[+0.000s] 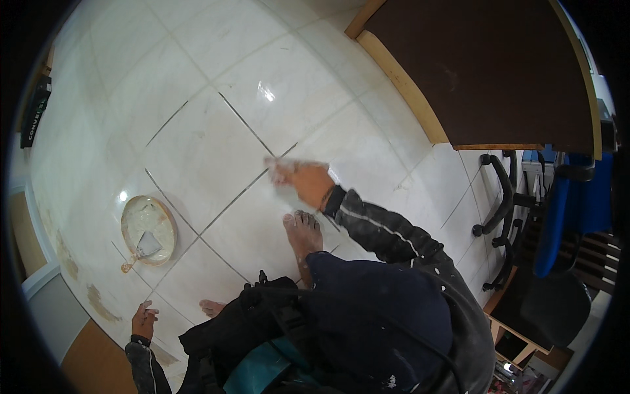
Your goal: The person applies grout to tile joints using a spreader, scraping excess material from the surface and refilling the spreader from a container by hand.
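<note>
The white tiled floor (216,52) takes up most of the view, its tile joints running on two crossing diagonals, some pale, others dark. A large dark-brown panel (485,72) fills the upper right; its pale wooden edge slants down toward the right, well apart from the hands. Beyond that edge, at the right, stand the black legs of a wheeled chair (502,203).

The bowl (172,243) sits on the tiles at the left, round and shallow, with whitish paste (141,215) spread inside it. Tile stretches between the bowl and the right hand (303,180), which is low over the floor near the middle, its fingers pointing left to where two dark joints meet. The fingers are blurred, so I cannot tell how far they are open or whether they hold anything. The right foot (304,240) is just below this hand. The left hand (144,322) is below the bowl, apart from it, fingers loosely bent and pointing upward, with nothing seen in its grasp.

The scraper (149,244) rests in the bowl, blade in the paste; its long axis slants from upper right to lower left, the handle projecting over the rim at the lower left. Narrowest is the dark joint (234,201) slanting down and left from the right hand's fingertips
</note>
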Action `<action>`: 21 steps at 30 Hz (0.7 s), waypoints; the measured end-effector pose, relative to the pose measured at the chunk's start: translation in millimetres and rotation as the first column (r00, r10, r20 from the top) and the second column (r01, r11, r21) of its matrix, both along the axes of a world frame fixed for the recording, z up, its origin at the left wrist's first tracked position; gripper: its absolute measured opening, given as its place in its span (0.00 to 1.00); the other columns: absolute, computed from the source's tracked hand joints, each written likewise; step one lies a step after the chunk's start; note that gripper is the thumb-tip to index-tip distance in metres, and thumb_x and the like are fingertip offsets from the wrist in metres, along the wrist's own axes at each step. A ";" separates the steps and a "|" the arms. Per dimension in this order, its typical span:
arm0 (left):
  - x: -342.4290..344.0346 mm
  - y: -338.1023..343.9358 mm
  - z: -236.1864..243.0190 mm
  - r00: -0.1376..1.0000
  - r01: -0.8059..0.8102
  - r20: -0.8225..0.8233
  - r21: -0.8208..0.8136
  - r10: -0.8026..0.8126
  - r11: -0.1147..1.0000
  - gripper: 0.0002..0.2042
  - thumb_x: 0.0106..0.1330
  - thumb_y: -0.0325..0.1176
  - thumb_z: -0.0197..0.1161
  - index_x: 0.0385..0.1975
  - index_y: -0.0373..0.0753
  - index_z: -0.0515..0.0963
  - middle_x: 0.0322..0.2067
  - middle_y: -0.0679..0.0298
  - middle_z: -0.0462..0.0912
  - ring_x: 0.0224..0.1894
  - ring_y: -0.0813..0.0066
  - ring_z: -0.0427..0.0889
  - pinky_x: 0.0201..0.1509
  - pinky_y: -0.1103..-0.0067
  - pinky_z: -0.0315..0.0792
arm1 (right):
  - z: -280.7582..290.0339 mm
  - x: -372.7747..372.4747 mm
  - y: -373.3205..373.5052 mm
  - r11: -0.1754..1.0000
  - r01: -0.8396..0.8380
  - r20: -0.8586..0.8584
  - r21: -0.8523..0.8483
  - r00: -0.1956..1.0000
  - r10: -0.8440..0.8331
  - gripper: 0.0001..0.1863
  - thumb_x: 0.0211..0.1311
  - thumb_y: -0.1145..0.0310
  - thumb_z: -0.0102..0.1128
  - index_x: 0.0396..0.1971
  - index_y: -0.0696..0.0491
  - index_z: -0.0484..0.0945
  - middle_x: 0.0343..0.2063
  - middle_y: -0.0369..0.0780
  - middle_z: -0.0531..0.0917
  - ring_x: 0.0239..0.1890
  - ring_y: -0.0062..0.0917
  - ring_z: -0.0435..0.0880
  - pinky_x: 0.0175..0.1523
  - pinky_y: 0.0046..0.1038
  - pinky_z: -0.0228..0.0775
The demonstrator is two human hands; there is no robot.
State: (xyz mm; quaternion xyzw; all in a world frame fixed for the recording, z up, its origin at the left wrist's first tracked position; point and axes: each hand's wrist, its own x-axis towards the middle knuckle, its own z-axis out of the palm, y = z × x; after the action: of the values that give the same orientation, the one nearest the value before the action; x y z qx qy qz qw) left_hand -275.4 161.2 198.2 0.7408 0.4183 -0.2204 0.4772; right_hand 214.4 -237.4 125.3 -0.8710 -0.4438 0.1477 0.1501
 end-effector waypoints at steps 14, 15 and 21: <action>6.4 6.1 7.8 0.999 0.051 -0.017 0.056 -0.050 0.997 0.18 0.70 0.35 0.49 0.53 0.30 0.68 0.33 0.58 0.81 0.37 0.74 0.80 0.40 0.79 0.75 | -40.7 6.4 -63.9 0.902 -0.408 0.274 -0.140 0.860 0.431 0.30 0.62 0.59 0.49 0.65 0.37 0.58 0.64 0.43 0.62 0.67 0.41 0.58 0.64 0.57 0.49; 0.1 5.0 7.5 1.000 0.014 -0.021 0.075 -0.012 0.997 0.18 0.70 0.35 0.49 0.53 0.30 0.68 0.34 0.59 0.81 0.37 0.73 0.80 0.40 0.79 0.75 | -37.5 -3.7 -75.1 0.888 -0.429 0.217 -0.166 0.862 0.457 0.31 0.61 0.60 0.50 0.66 0.37 0.57 0.64 0.43 0.62 0.67 0.39 0.57 0.65 0.56 0.47; -15.0 4.0 3.9 1.000 -0.027 0.014 0.033 0.026 0.999 0.19 0.70 0.38 0.50 0.53 0.30 0.68 0.34 0.60 0.80 0.38 0.73 0.80 0.40 0.79 0.75 | -7.0 47.5 -74.2 0.971 0.216 -0.095 0.105 0.974 -0.207 0.40 0.42 0.90 0.41 0.61 0.46 0.65 0.56 0.42 0.74 0.58 0.36 0.71 0.58 0.33 0.66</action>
State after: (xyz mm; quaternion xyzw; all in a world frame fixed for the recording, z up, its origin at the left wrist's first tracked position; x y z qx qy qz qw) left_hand -290.4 165.2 202.1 0.7445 0.4284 -0.2020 0.4705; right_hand 262.0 -311.5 118.3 -0.8963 -0.3495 0.1414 0.2333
